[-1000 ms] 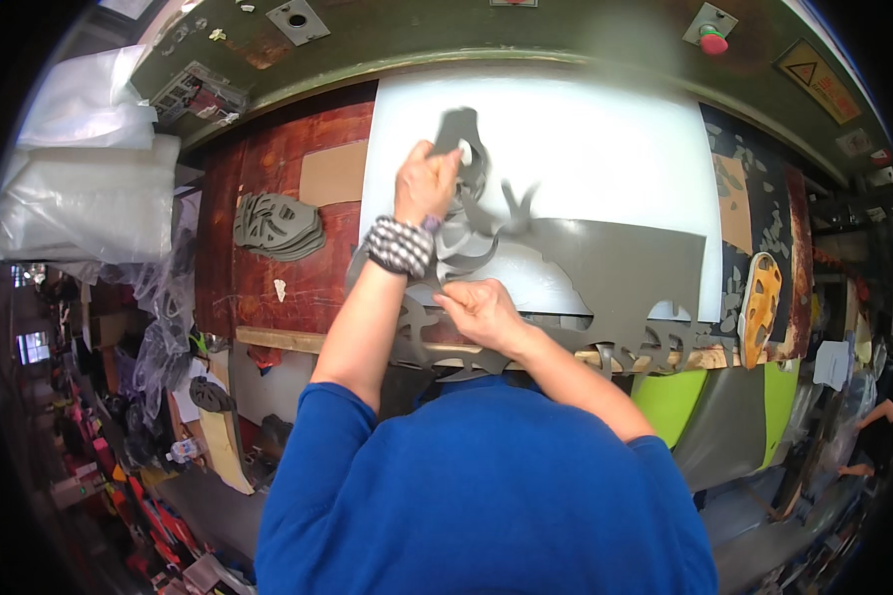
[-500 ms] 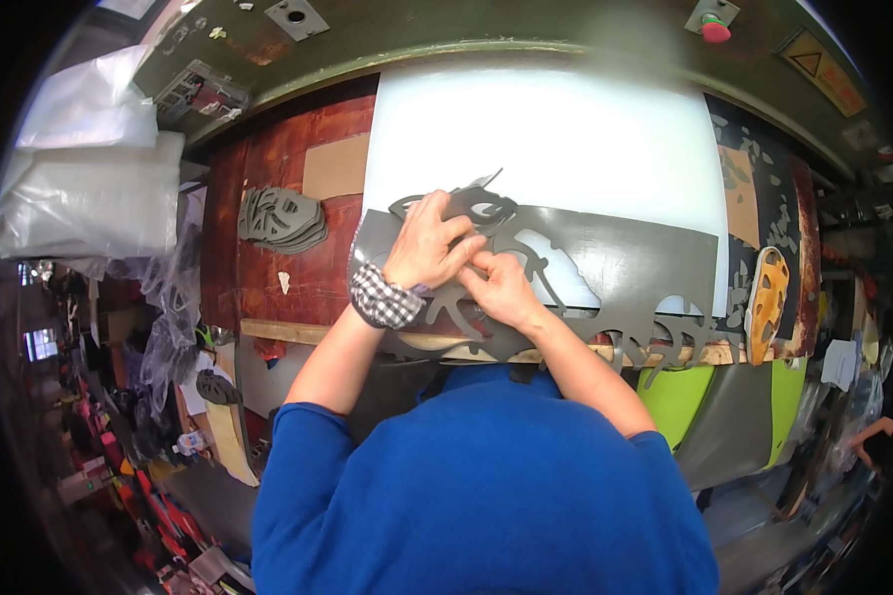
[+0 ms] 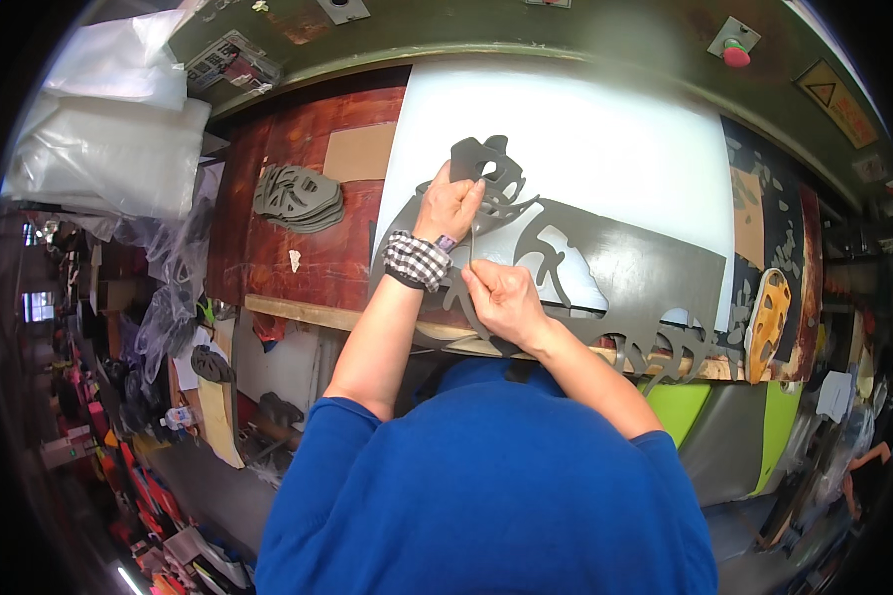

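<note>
My left hand point(image 3: 449, 206), with a checkered band at its wrist, grips a dark grey cut-out piece point(image 3: 487, 157) with curved openings, raised over the white board point(image 3: 585, 119). Lower and a little to the right, my right hand point(image 3: 508, 305) is closed with fingertips pinched on a thin strip point(image 3: 472, 245) that runs up toward the left hand. Around and under both hands lies a dark grey sheet point(image 3: 660, 263) with large cut-out gaps and ragged webs along its near edge. Part of the sheet is hidden by my hands.
Left on the reddish board point(image 3: 313, 263) sits a stack of grey cut-outs point(image 3: 298, 201) near a brown cardboard piece point(image 3: 361, 152). An orange-yellow perforated shape point(image 3: 767, 322) lies at the right edge. Behind stands a green machine beam with a red button point(image 3: 734, 55). Clear plastic-wrapped bundles point(image 3: 119, 154) are far left.
My left hand has lifted the grey cut-out piece up and away from the sheet, tilting it upward. The hands have moved apart, my right hand staying low. The view has shifted slightly.
</note>
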`<move>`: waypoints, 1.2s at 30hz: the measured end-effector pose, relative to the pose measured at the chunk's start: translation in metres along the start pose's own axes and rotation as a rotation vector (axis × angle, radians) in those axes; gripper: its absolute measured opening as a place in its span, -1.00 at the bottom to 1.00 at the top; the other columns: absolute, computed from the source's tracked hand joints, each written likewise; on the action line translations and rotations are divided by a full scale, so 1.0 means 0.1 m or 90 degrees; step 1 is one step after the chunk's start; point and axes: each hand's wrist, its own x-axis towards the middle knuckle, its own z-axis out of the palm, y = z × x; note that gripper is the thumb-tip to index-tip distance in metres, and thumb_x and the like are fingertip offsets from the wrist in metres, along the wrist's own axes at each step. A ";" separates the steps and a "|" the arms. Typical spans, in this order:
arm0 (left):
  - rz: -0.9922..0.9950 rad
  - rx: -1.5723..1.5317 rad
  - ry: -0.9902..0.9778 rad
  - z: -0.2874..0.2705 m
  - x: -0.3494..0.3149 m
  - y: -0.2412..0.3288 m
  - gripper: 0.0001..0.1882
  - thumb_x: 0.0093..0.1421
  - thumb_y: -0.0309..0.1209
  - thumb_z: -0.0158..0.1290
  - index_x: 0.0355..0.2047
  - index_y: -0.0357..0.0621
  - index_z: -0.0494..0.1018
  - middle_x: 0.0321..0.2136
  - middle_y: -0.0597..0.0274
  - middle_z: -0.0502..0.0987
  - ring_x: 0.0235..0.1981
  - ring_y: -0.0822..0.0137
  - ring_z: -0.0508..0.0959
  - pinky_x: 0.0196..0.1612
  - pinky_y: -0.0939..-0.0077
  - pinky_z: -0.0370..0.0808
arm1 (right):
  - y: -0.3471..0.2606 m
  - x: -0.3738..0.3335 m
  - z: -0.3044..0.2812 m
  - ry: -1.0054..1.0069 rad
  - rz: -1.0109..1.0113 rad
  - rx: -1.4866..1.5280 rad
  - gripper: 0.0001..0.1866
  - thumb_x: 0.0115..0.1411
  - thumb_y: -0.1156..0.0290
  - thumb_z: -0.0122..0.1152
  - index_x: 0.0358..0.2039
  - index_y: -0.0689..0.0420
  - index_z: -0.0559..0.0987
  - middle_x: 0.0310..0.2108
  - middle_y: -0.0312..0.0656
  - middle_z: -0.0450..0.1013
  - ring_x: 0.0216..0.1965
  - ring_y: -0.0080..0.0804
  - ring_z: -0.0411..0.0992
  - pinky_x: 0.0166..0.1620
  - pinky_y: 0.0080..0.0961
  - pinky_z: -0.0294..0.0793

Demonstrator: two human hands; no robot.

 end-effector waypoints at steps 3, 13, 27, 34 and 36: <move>0.011 -0.001 0.035 0.02 0.02 -0.04 -0.66 0.20 -0.36 0.03 -0.67 -0.29 0.40 -0.45 -0.15 0.41 -0.44 -0.06 0.45 -0.37 0.15 0.41 | -0.04 -0.05 0.02 -0.011 -0.022 -0.014 -0.72 0.15 0.53 0.12 -0.65 0.21 0.30 -0.72 0.01 0.23 -0.70 -0.02 0.27 -0.61 -0.28 0.22; -0.072 0.003 0.082 -0.14 0.04 0.03 -0.80 0.17 -0.31 0.12 -0.49 -0.17 0.59 -0.30 0.05 0.54 -0.38 0.18 0.52 -0.27 0.35 0.47 | 0.02 0.00 -0.16 -0.047 0.202 -0.046 -0.70 0.16 0.24 0.23 -0.45 0.27 0.55 -0.69 0.05 0.37 -0.67 -0.09 0.37 -0.53 -0.33 0.35; -0.116 -0.484 0.298 -0.63 -0.14 0.60 -0.36 0.33 -0.49 -0.10 0.33 -0.09 -0.13 -0.40 0.17 0.48 -0.50 0.48 0.46 -0.37 0.56 0.52 | 0.43 0.61 -0.52 -0.033 0.520 0.113 -0.56 0.24 0.18 0.17 -0.39 0.43 0.55 -0.44 0.03 0.54 -0.55 -0.40 0.54 -0.54 -0.57 0.54; -0.200 -0.153 0.326 -0.46 -0.40 0.45 -0.42 0.32 -0.56 -0.20 0.31 -0.12 -0.09 -0.07 -0.02 0.42 -0.55 0.41 0.43 -0.39 0.52 0.49 | 0.51 0.40 -0.23 0.120 0.396 0.147 -0.76 0.24 0.40 0.15 -0.44 0.36 0.54 -0.44 -0.11 0.55 -0.48 -0.52 0.53 -0.42 -0.59 0.57; -0.125 0.066 0.343 -0.50 -0.42 0.39 -0.57 0.26 -0.54 -0.10 0.15 -0.04 0.24 -0.20 -0.12 0.40 -0.48 0.13 0.45 -0.34 0.31 0.46 | 0.52 0.26 -0.24 0.112 0.328 0.125 -0.77 0.26 0.37 0.13 -0.43 0.29 0.52 -0.51 -0.29 0.48 -0.34 -0.54 0.52 -0.27 -0.56 0.52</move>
